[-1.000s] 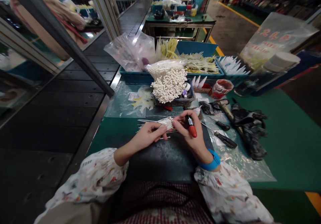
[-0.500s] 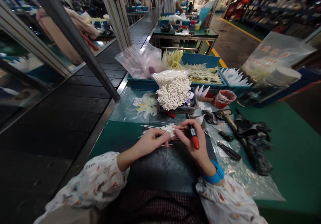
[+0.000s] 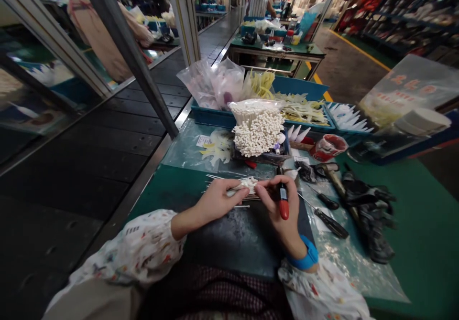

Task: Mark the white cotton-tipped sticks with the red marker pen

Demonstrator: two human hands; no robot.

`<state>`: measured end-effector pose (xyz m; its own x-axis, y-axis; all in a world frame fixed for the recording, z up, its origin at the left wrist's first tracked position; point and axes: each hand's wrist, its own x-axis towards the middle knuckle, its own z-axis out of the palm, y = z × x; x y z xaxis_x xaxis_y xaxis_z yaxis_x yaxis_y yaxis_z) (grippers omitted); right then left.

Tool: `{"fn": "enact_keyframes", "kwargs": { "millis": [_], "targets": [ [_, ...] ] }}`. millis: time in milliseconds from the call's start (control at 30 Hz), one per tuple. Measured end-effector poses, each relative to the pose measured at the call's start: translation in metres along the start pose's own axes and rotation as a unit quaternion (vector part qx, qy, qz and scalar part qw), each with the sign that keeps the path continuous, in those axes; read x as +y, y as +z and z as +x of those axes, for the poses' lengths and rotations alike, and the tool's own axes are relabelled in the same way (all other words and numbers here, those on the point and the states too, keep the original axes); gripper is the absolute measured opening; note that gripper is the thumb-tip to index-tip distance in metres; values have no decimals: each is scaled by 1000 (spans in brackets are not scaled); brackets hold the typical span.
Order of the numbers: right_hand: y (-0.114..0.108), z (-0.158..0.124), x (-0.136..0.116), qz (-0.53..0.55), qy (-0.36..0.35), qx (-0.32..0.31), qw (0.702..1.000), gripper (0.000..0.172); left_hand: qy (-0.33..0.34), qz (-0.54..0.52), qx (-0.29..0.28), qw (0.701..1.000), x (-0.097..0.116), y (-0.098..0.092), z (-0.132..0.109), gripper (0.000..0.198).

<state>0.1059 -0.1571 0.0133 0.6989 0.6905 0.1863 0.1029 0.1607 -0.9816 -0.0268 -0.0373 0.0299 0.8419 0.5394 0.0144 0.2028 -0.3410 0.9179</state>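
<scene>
Your left hand point(image 3: 222, 198) extends rightward, its thumb point(image 3: 239, 196) laid forward over curled fingers. Your right hand point(image 3: 291, 215) faces it with bent fingers and its thumb pointing left, fingertips of both nearly meeting, while your forearms point(image 3: 132, 253) angle inward

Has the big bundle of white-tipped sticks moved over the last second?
No. The bundle sits in the same place, left of the red cup; the whole view has shifted instead.

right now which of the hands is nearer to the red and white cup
Right: the right hand is on the near side of the cup, to its left; the left hand is farther left.
</scene>
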Motion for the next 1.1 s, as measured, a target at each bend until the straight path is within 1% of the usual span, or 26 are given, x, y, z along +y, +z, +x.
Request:
{"fn": "enact_keyframes", "kwargs": {
  "millis": [167, 300, 367, 400, 433, 467, 500, 533, 567, 600, 633, 667, 700, 767, 867, 967, 1100],
  "targets": [
    [-1, -3, 0, -49, -51, 19, 997, 30, 1, -35, -17, 999, 2, -1, -1, 34],
    [-1, -2, 1, -59, -57, 22, 996, 28, 14, -33, -9, 999, -2, 0, -2, 30],
    [0, -2, -1, -55, -61, 14, 997, 27, 50, 9, 8, 999, -4, -4, -3, 28],
    [-1, -2, -2, -48, -65, 13, 997, 25, 84, 43, 20, 995, -5, -7, -3, 26],
    [-1, -2, -3, -36, -69, 17, 997, 21, 134, 87, 37, 986, -7, -10, -3, 24],
    [-3, -1, -3, -18, -71, 25, 997, 17, 200, 142, 56, 968, -8, -14, -3, 23],
    [-5, 0, -4, 3, -73, 31, 997, 14, 275, 202, 79, 937, -9, -18, -2, 21],
    [-7, 1, -4, 28, -77, 33, 996, 15, 350, 262, 101, 893, -9, -22, -1, 20],
    [-10, 3, -3, 54, -83, 32, 995, 20, 417, 316, 120, 844, -10, -25, 0, 18],
    [-13, 5, -3, 78, -94, 29, 992, 27, 471, 358, 134, 795, -10, -28, 1, 15],
    [-16, 7, -3, 95, -106, 27, 990, 33, 509, 387, 142, 756, -9, -29, 2, 12],
    [-18, 9, -2, 104, -114, 28, 988, 37, 535, 405, 141, 728, -9, -31, 3, 11],
    [-20, 10, -2, 108, -116, 34, 987, 38, 554, 416, 135, 708, -8, -31, 4, 11],
    [-23, 11, -1, 102, -106, 41, 988, 33, 579, 427, 114, 686, -7, -31, 5, 12],
    [-24, 9, -1, 78, -101, 18, 992, 31, 597, 432, 88, 671, -5, -27, 5, 11],
    [-25, 6, -2, 45, -108, -31, 993, 35, 604, 429, 71, 669, -6, -24, 5, 9],
    [-24, 3, -10, -2, -103, -86, 991, 42, 605, 426, 44, 671, -9, -21, 5, 9]
  ]
}}
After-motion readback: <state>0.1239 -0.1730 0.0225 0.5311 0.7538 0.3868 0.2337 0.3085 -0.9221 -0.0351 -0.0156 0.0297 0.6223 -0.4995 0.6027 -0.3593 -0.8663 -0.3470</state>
